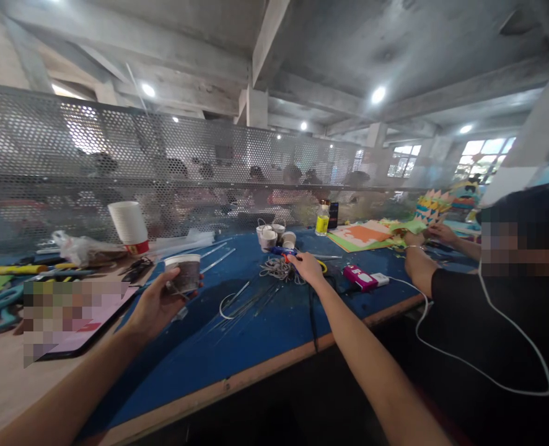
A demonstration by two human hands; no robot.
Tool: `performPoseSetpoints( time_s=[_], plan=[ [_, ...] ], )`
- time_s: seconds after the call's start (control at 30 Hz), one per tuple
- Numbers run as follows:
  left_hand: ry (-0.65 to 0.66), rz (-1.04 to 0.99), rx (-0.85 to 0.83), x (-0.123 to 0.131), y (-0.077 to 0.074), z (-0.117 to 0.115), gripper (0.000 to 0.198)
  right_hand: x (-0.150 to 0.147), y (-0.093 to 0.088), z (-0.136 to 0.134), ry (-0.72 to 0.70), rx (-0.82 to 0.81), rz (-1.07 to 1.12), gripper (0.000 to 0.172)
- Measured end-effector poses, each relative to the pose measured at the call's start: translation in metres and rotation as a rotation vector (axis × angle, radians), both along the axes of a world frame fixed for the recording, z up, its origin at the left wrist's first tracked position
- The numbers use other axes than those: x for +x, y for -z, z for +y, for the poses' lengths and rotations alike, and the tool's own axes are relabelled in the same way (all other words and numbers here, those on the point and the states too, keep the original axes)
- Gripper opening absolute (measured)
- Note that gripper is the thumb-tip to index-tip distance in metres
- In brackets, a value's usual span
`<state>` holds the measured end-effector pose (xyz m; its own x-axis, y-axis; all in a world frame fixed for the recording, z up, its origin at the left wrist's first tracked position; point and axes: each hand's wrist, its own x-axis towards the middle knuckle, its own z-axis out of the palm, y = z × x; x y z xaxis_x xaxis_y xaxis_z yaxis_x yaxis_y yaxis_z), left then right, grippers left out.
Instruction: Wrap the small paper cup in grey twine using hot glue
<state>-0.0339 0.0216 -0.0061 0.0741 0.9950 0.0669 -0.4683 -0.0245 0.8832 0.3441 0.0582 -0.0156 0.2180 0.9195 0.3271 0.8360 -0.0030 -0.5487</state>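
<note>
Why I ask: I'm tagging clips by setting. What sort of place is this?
Probably a shared craft workshop: a long blue workbench, a perforated metal screen, coloured paper cutouts, a cup in the left hand.

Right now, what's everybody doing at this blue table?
The person wearing the camera holds a small cup in the left hand, lifted above the blue table. Their right hand is stretched out to a tangle of grey wire next to a blue glue gun; whether it grips anything is unclear. At the right, a co-worker's hands are on colourful folded paper.
</note>
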Motion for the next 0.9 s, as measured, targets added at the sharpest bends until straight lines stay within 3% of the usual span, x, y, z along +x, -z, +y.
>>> performPoseSetpoints(
  time_s=[0.27, 0.47, 0.67, 0.9],
  plan=[
    [-0.005, 0.009, -0.01, 0.002, -0.002, -0.003, 0.034, 0.021, 0.01, 0.014, -0.036, 0.033, 0.109, 0.049],
    [0.02, 0.019, -0.003, -0.001, 0.002, 0.001, 0.03, 0.005, 0.022, 0.014, -0.109, 0.046, 0.153, 0.051],
    [0.013, 0.014, -0.01, -0.001, 0.002, 0.0, 0.031, -0.013, 0.019, 0.01, -0.156, 0.031, 0.126, 0.051],
    [0.008, 0.007, -0.024, 0.0, 0.001, -0.001, 0.031, 0.009, 0.012, 0.007, 0.099, -0.006, 0.003, 0.049]
  ],
)
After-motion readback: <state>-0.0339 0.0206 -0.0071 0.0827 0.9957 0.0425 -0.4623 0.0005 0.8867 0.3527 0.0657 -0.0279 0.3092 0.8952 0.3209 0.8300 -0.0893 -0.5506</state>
